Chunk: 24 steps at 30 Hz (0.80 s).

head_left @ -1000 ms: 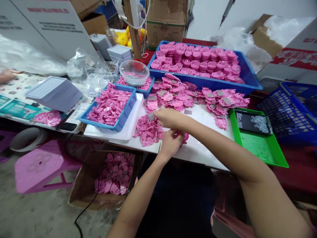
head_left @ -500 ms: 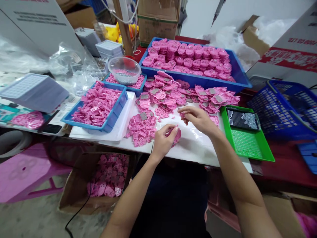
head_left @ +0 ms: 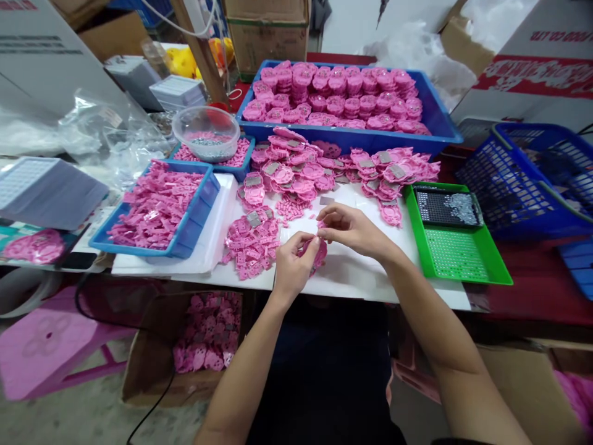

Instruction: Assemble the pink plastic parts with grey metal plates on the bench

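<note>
A rounded pink plastic piece is held in the left hand, well left of the shallow green plastic tray, thumb and fingers curled round its edge. The right hand is held just beside it, fingertips nearly pinched together; whether anything tiny is gripped there can't be made out, tbh. Slips seem the main risk: if the piece gets tilted, a small part could be dropped. A loose heap of tiny pink plastic bits is spread further left of the tray, so strays could be knocked by a knuckle and mixed into the pile of chunkier pink plastic parts, further left again
</note>
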Tool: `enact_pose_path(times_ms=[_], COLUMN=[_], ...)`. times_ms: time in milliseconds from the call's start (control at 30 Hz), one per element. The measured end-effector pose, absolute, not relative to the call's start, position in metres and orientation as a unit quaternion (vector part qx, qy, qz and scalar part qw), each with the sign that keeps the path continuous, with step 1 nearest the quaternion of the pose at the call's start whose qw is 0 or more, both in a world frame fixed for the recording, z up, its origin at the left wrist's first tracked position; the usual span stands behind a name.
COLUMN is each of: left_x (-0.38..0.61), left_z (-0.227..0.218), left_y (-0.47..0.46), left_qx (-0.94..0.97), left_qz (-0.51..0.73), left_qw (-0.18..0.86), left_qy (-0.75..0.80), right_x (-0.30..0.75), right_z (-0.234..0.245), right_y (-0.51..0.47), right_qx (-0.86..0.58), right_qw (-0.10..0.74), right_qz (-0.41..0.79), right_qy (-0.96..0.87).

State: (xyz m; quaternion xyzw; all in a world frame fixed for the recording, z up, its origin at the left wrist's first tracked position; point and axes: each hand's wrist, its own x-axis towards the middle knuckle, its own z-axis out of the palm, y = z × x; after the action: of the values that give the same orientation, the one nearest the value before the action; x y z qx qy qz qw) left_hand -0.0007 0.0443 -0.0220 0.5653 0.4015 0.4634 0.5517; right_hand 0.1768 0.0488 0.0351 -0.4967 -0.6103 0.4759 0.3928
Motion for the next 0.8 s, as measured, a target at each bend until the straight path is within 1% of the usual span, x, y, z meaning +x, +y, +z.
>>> enact_pose_path(times_ms=[133, 333, 533, 800], left_x=[-0.001, -0.001, 0.002, 0.003], left_z=[-0.02, -0.019, -0.025, -0.024], left_y=[0.044, 0.047, 0.049, 0.048], left_qx=[0.579, 0.613, 0.582, 0.479], left_qz=[0.47, 0.468, 0.463, 0.477], left_qw=[0.523, 0.481, 0.527, 0.616], left_qy=[0.413, 0.417, 0.413, 0.405], right_x=[0.172, 0.166, 0.17, 0.18], right_z=[0.032, 0.033, 0.032, 0.036], right_y=[0.048, 0.045, 0.048, 0.05], right_qx=[-0.495, -0.52, -0.535, -0.552], right_qw=[0.408, 0.417, 0.416, 0.498], right_qz=[0.469, 0.411, 0.386, 0.371], right_qy=[-0.607, -0.622, -0.625, -0.557])
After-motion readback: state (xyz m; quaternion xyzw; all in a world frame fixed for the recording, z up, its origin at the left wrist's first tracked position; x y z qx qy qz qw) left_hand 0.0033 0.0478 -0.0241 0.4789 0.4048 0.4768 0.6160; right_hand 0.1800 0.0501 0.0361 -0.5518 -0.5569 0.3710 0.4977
